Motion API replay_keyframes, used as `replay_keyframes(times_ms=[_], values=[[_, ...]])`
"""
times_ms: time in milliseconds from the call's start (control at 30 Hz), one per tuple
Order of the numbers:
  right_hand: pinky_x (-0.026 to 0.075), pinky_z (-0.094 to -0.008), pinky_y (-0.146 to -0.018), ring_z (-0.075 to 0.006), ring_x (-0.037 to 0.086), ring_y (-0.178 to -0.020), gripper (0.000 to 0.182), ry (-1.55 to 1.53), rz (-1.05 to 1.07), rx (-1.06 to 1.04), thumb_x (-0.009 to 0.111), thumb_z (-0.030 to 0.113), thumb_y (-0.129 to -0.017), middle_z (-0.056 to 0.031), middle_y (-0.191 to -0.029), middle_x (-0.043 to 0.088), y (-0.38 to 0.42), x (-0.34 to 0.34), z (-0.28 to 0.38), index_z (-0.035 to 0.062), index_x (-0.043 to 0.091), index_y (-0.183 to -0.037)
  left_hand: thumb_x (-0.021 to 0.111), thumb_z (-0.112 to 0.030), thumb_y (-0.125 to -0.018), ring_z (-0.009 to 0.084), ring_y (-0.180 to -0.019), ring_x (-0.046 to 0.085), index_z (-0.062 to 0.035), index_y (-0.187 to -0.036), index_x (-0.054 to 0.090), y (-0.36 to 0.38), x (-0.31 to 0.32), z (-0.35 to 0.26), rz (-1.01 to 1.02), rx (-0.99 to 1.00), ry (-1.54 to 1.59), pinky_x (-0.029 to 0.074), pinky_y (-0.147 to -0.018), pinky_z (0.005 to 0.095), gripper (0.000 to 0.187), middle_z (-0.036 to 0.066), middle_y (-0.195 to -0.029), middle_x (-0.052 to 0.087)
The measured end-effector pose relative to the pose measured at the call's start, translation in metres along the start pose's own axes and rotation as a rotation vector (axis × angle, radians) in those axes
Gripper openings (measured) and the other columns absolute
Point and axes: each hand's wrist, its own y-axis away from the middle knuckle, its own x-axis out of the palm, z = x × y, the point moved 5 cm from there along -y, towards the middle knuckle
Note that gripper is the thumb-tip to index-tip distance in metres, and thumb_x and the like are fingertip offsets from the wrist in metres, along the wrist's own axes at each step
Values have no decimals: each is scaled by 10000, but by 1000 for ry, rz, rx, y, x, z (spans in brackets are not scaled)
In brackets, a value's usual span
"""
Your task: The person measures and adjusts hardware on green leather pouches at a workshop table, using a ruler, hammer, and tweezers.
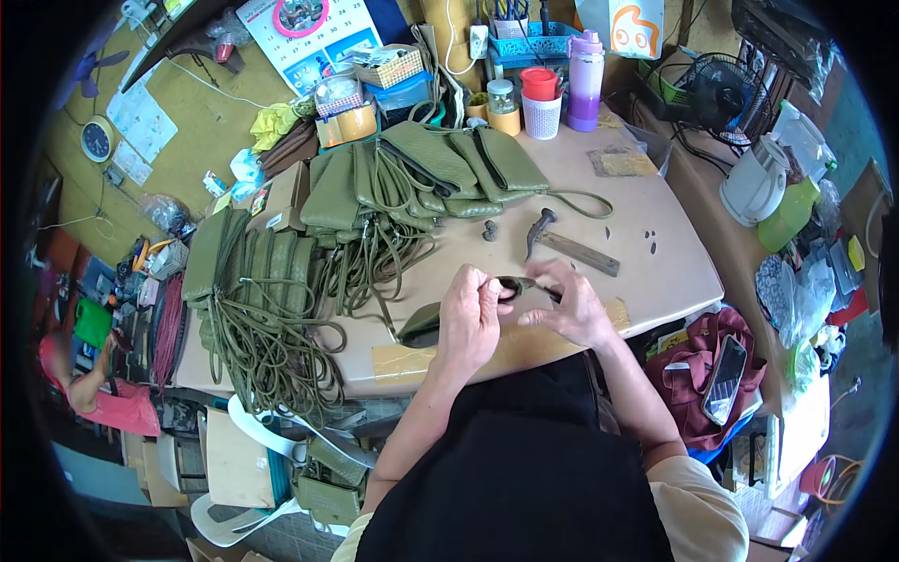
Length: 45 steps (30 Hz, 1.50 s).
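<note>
Near the table's front edge, my left hand is closed on a small olive-green pouch, whose body shows to the left of the hand. My right hand is curled just to the right, thumb and fingers apart around the pouch's dark far end; its fingertips touch a small dark piece there, too small to make out. A hammer lies beyond the hands. Green pouches are piled at the back, and another stack with long looped straps stands at the left.
Cups, a purple bottle and baskets line the table's back. On the right are a fan, a white kettle and a maroon bag holding a phone. A white chair stands below left. Another person is at far left.
</note>
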Motion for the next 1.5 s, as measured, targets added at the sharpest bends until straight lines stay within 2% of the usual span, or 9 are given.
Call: replay_keyframes(times_ms=[133,233,433,667,733,933,1167,1267,1500], values=[[472,-287,-681,-134,576,-693,167,-205,-46,255,729,80,-755,-38,-736,618,4,15,-41,-31,648,-851,499,-100,-945,263,-636,583,-12,-767,539,39,-2,-35,271,244,16,453,-599,368,202,107,-719,559],[435,-243,-615,-70,518,-658,71,-409,-147,427,688,61,-791,38,-683,560,13,17,-73,21,644,-831,644,-147,-872,233,-626,562,-16,-880,511,75,-14,1,575,-249,-127,462,-608,373,187,91,-687,540],[311,-215,-485,-25,414,-546,99,-712,-51,484,677,95,-810,73,-646,483,17,23,-94,87,587,-851,673,-155,-869,149,-846,600,14,-1177,518,54,-95,114,-328,-134,-144,482,-748,283,384,130,-1056,629],[399,-227,-554,-75,498,-590,149,-502,-2,362,696,81,-792,38,-636,504,14,8,-83,37,581,-877,644,-144,-908,63,-854,542,18,-1089,640,32,-77,110,-183,-203,512,449,-785,230,243,1,-939,650],[500,-293,-697,-196,624,-759,166,64,-198,167,684,-8,-764,-82,-784,612,10,-11,-54,-9,606,-911,652,-134,-901,65,-842,540,19,-1089,645,37,-73,80,-207,-198,436,448,-776,228,242,-3,-931,648],[522,-345,-725,-265,633,-816,252,70,-6,-200,781,80,-707,-122,-910,616,-6,13,67,26,652,-917,702,-53,-819,139,-767,569,57,-995,650,43,-66,26,-262,25,51,456,-717,263,214,92,-862,630],[474,-293,-562,-172,584,-593,247,186,205,-283,752,208,-771,-57,-731,611,-30,53,108,2,665,-876,737,2,-693,270,-712,608,43,-937,657,49,-54,-7,-285,247,-223,478,-619,340,260,157,-826,617],[386,-240,-512,-44,474,-595,234,-315,271,87,671,198,-883,5,-634,568,-36,59,81,-15,624,-798,732,0,-709,269,-693,589,31,-967,672,50,-54,-17,-335,221,-217,473,-626,344,267,148,-797,616],[410,-262,-545,-67,490,-595,249,-346,125,128,645,176,-891,-50,-616,589,-29,46,71,-37,602,-769,708,-36,-790,196,-652,542,28,-1047,675,50,-53,-14,-367,205,-81,442,-617,292,267,107,-770,613]])
